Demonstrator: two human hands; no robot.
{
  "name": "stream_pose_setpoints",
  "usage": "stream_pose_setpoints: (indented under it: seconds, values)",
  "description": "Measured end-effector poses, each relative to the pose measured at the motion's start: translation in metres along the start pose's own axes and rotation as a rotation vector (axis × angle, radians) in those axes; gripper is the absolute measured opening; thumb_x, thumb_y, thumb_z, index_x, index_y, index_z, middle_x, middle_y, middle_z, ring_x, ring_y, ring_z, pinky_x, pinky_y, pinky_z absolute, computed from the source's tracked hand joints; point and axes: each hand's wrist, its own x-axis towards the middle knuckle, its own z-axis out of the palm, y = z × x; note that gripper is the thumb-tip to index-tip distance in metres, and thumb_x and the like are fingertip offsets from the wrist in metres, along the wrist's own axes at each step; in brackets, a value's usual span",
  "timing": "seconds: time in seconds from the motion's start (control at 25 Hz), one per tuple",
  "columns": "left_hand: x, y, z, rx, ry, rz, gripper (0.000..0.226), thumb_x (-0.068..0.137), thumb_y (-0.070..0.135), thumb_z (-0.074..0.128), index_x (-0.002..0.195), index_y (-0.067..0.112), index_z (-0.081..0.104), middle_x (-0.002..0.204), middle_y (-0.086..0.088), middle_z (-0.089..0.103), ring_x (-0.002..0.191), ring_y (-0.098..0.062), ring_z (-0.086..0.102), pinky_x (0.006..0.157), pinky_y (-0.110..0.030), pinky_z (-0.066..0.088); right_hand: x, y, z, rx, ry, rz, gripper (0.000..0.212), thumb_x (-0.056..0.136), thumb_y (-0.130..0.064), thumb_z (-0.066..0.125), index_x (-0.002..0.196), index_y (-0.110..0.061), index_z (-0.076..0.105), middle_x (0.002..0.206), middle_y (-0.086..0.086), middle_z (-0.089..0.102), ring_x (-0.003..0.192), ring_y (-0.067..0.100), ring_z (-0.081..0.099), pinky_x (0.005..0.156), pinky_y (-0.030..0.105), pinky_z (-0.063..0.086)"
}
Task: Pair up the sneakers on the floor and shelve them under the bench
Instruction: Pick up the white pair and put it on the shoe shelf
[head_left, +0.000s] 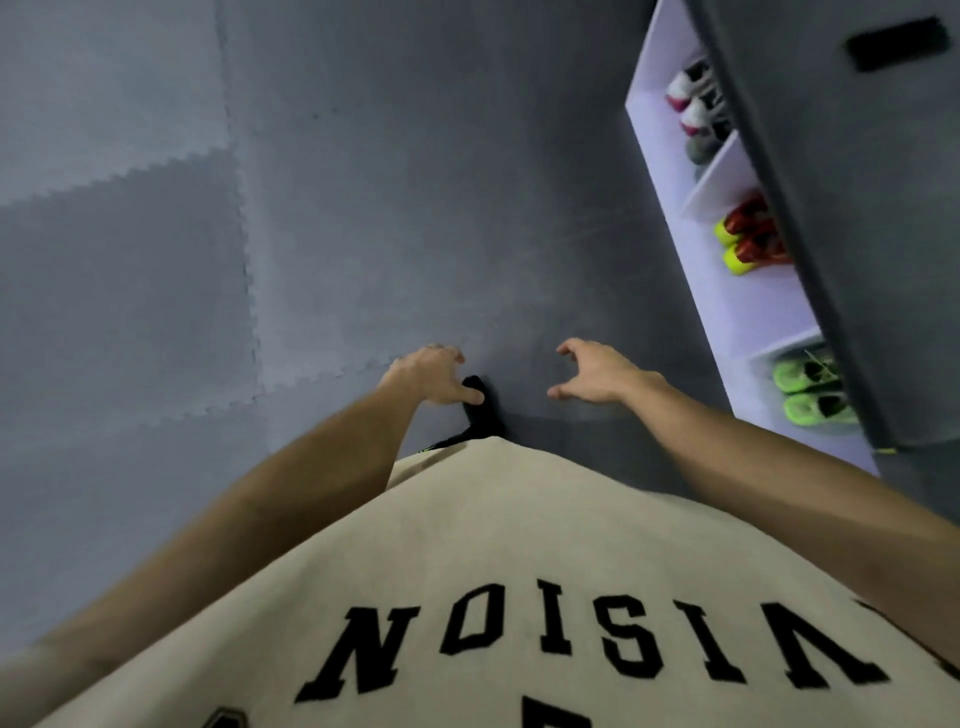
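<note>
Landmark: the white open shelf (737, 291) under the dark grey bench (831, 208).

Shelf contents, far end to near end: a white-and-pink sneaker pair (693, 101) with a grey shoe just beside it, a red-and-yellow sneaker pair (748, 239), and a neon-green sneaker pair (808, 389). Each pair sits side by side in its own bay.

Grey foam-tile floor (363, 208) out from the shelf: no loose sneaker in view. The only dark item is a black shape (480, 410) at the hem of the beige printed shirt (493, 545), probably the person's own foot or sock; cannot confirm.

Left hand (434, 374): fingers loosely curled, thumb extended, holding nothing, directly above the black shape. Right hand (592, 371): spread open, fingers apart, holding nothing, the nearer of the two to the shelf.

Judgement: shelving looks largely done. If another sneaker remains, it lies out of view. The black shape runs lengthwise away from the body, left hand closest.
</note>
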Motion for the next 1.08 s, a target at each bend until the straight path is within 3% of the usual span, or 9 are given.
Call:
stream_pose_setpoints:
  seconds: [0.4,0.68,1.08]
  values:
    - [0.114,-0.075,-0.174,-0.049,-0.006,-0.045,0.088,0.073,0.069,0.068,0.145,0.027,0.038,0.148,-0.005,0.039,0.131,-0.029,0.044,0.107,-0.049,0.039,0.162,-0.121,-0.119,0.03,0.017,-0.005,0.077,0.069,-0.049,0.078,0.135,-0.032,0.043,0.144,0.001,0.046,0.127,0.027,0.049,0.103,0.046,0.042]
    - [0.233,-0.067,-0.291,-0.05,-0.02,-0.021,0.088,0.072,0.069,0.069,0.144,0.028,0.039,0.147,-0.004,0.041,0.129,-0.029,0.045,0.105,-0.049,0.04,0.284,-0.142,-0.229,0.052,0.009,0.028,0.079,0.067,-0.048,0.079,0.136,-0.031,0.042,0.143,0.001,0.046,0.127,0.026,0.049,0.104,0.046,0.042]
    - [0.378,-0.025,-0.504,-0.152,0.054,-0.066,0.084,0.073,0.066,0.069,0.142,0.026,0.041,0.145,-0.004,0.042,0.129,-0.028,0.045,0.106,-0.047,0.039,0.438,-0.175,-0.446,-0.007,-0.005,-0.028,0.079,0.071,-0.045,0.078,0.138,-0.025,0.042,0.144,0.004,0.046,0.129,0.025,0.048,0.106,0.044,0.041]
